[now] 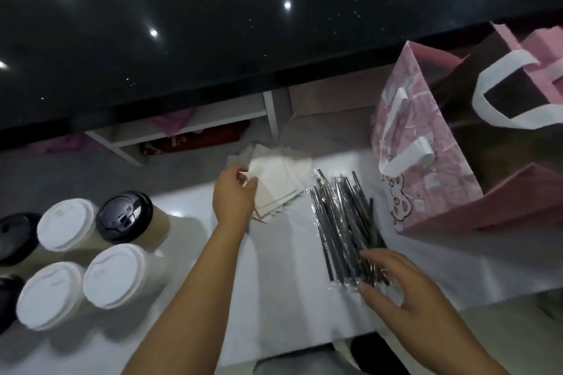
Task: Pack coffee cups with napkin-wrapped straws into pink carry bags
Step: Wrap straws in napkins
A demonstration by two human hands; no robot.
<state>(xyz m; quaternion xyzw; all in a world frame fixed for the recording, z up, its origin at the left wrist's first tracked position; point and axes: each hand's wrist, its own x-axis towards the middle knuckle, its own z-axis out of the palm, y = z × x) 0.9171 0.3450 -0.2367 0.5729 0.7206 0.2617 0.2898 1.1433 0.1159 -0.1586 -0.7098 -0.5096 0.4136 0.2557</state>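
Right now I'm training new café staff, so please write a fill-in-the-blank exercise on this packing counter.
The napkins are pinched by the ____ hand. The straws lie between the napkins and the ____ bag. ____ cups carry white lids. Missing words: left, pink, three.

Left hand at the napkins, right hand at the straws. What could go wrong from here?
The left hand pinches a corner of the loose, fanned napkins; several sheets may lift together. The right hand spreads over the wrapped straws, a loose pile near the front edge of the table; they could scatter or slide off. The pink bag stands close beside the straws and might tip if bumped.
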